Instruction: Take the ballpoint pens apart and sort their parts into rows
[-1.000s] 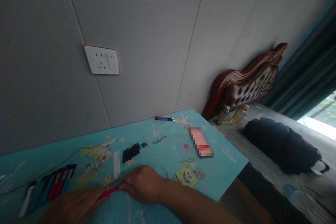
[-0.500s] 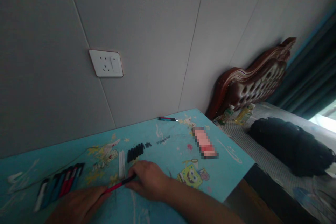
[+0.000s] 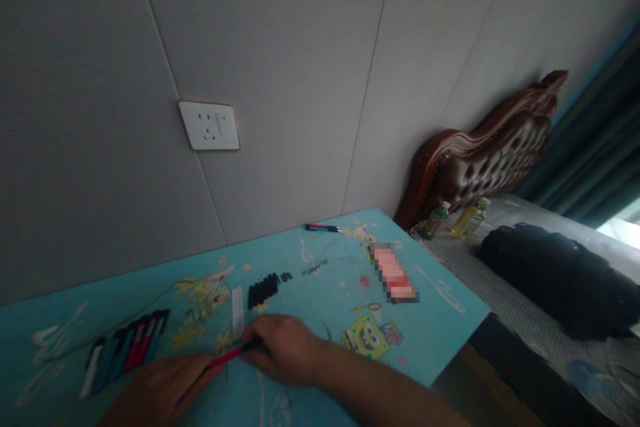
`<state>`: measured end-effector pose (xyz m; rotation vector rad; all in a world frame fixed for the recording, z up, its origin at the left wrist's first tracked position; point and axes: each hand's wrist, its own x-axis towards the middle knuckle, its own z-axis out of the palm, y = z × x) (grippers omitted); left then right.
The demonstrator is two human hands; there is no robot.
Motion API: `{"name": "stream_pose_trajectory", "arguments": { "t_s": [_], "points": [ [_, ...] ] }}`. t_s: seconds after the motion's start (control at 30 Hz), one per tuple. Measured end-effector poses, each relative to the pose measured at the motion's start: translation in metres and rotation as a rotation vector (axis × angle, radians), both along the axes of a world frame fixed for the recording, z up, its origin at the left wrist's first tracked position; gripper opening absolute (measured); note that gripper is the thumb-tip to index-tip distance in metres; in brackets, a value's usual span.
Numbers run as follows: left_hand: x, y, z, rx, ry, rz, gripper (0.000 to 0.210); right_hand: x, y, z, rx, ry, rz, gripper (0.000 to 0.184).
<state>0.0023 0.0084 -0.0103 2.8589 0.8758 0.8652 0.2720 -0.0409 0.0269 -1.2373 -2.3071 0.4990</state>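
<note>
My left hand [image 3: 163, 387] is closed around the lower end of a red pen barrel [image 3: 227, 355], low over the table. My right hand [image 3: 285, 348] pinches the black end of the same pen between thumb and fingers, so its tip is hidden. Left of my left hand lies a row of blue, red and white pen barrels [image 3: 136, 345] with black ends. Just beyond my right hand are thin white refills [image 3: 237, 312] laid side by side. A cluster of short black pen parts [image 3: 263, 290] sits beside them, with small dark pieces [image 3: 315, 267] further right.
Pens with metallic tips [image 3: 323, 228] lie at the table's back edge by the wall. A blurred pink rectangle [image 3: 393, 272] is on the right of the blue table [image 3: 420, 333]. Beyond stand bottles [image 3: 470, 219] and a dark bundle [image 3: 555, 280] on a bed.
The view has shifted slightly, so the table and wall socket appear further right. Both hands still hold the red pen, with only a slight movement of the right fingers on its black end.
</note>
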Motion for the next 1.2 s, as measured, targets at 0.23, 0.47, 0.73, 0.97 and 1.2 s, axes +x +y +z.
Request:
{"name": "stream_pose_trajectory", "arguments": {
  "t_s": [0.23, 0.47, 0.73, 0.97, 1.2],
  "points": [
    [0.005, -0.003, 0.01, -0.05, 0.091, -0.03, 0.023, -0.001, 0.001, 0.003, -0.004, -0.006, 0.057, 0.027],
    [0.003, -0.002, 0.003, -0.077, 0.153, 0.027, 0.021, 0.0, -0.001, 0.006, -0.007, 0.108, 0.017, 0.028],
    [-0.003, 0.003, 0.002, -0.162, 0.124, 0.067, 0.021, 0.007, 0.005, 0.009, 0.048, 0.053, -0.003, 0.016],
    [-0.011, 0.012, 0.003, -0.188, 0.018, 0.272, 0.026, 0.026, 0.01, 0.017, -0.006, 0.087, -0.134, 0.009],
    [0.023, -0.011, 0.02, -0.499, -0.282, 0.259, 0.035, 0.009, 0.002, 0.014, -0.084, 0.173, -0.058, 0.016]
  ]
}}
